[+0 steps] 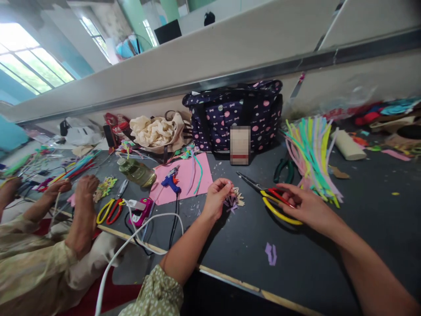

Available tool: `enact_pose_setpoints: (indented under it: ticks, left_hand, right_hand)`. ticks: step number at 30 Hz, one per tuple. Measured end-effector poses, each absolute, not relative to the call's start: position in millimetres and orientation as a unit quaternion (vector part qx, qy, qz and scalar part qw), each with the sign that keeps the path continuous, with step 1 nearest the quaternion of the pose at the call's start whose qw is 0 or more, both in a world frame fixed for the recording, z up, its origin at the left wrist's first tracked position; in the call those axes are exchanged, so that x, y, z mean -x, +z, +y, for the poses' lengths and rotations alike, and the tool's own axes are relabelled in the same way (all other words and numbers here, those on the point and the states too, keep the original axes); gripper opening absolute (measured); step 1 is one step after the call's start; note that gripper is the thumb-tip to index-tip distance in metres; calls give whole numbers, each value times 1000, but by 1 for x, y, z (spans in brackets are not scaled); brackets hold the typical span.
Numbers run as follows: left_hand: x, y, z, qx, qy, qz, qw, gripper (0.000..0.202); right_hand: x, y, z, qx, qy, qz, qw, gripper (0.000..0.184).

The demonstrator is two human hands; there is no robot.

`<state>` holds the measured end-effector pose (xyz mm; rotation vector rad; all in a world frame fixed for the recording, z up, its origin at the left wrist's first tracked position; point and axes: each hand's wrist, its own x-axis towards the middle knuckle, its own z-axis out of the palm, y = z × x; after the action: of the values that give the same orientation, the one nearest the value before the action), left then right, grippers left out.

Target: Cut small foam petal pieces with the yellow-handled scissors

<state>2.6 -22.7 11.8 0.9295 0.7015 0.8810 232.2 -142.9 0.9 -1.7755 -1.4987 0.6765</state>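
My right hand (304,204) grips scissors (278,216) with red and yellow handles. Their blades point up and left, toward the dotted bag. My left hand (219,197) is closed with thumb and fingertips together, beside a small pile of beige and purple cut pieces (240,198). Whatever those fingertips hold, if anything, is too small to make out. Two purple strips (271,254) lie on the dark table (237,263) nearer to me. Pliers with dark green handles (283,170) rest just beyond the scissors.
Colourful pipe cleaners (314,153) lie bundled at right. A blue glue gun (171,181) sits on pink paper (204,169), near a bottle (136,172) and a magenta power strip (141,213). A white cable (113,256) crosses at left. Beside me is a co-worker's hand (86,186).
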Motion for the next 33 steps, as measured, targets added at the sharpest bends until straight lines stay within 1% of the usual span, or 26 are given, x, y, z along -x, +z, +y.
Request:
enact_pose_setpoints:
  ticks: [3,5,8,9,11,14,15,17,22,27,30,33]
  left_hand:
    - [-2,11,-21,-411,408,321,749,28]
    - [-1,11,-20,-403,414,321,751,29]
    - [0,10,-18,-397,420,326,748,31]
    - [0,10,-18,-397,421,329,746,31]
    - [1,10,-17,-395,424,332,744,31]
    - [1,10,-16,-389,432,333,743,31]
    - [1,10,-16,-386,434,333,743,31]
    - [1,10,-15,-381,436,331,745,31]
    - [2,12,-15,-382,447,310,747,27]
    - [1,15,-17,-387,446,318,741,27]
    - [0,15,-18,-390,436,322,744,28]
    - [0,14,-19,-389,433,320,747,29]
  right_hand:
    - [-224,7,-140,652,336,-522,435,60]
    - [-215,8,-139,618,375,-512,465,66]
    - [-203,5,-138,578,432,-509,469,81]
    - [-200,3,-138,579,439,-508,464,80]
    - [-198,-2,-139,609,395,-522,448,68]
    - [-198,-7,-141,663,223,-595,396,50]
    - [-198,-7,-142,662,176,-625,375,46]
    - [-197,-5,-142,641,117,-678,340,44]
    - [-191,4,-143,619,72,-717,313,55]
    - [-193,0,-146,641,8,-717,275,40]
    - [-194,-7,-147,643,-27,-722,253,39]
    - [-194,-11,-148,642,-34,-727,241,39]
